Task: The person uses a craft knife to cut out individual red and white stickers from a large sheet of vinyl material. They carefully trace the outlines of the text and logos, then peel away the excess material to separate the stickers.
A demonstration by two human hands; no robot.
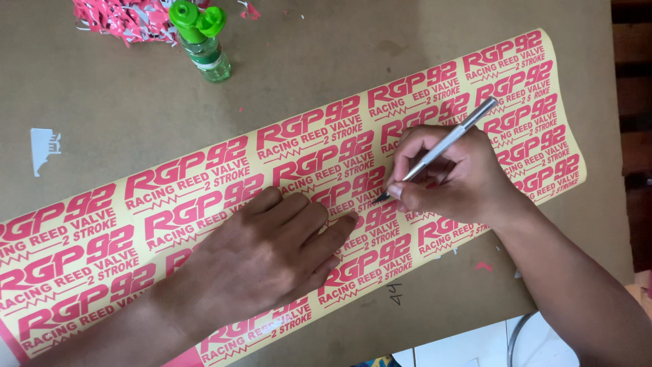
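One big brown surface [326, 68] filled most of the view, and it had bare room at the top middle and along the right side. On it lay one long yellow sticker sheet [204, 183] with rows of red letters, running from the bottom left up to the top right. Its right end stopped near the edge of the surface. There were two hands. The left hand [272, 255] lay flat and open on the sheet, fingers spread, pressing it down and holding nothing. The right hand [451, 177] was closed around one thin silver knife [441, 146], like holding a pen, with its tip touching the sheet just beside the left fingertips. One small clear bottle [204, 47] with a green cap stood at the top, next to one pile of red scraps [125, 19]. I could not tell what was in the bottle. One little white scrap [45, 148] lay alone on the left.
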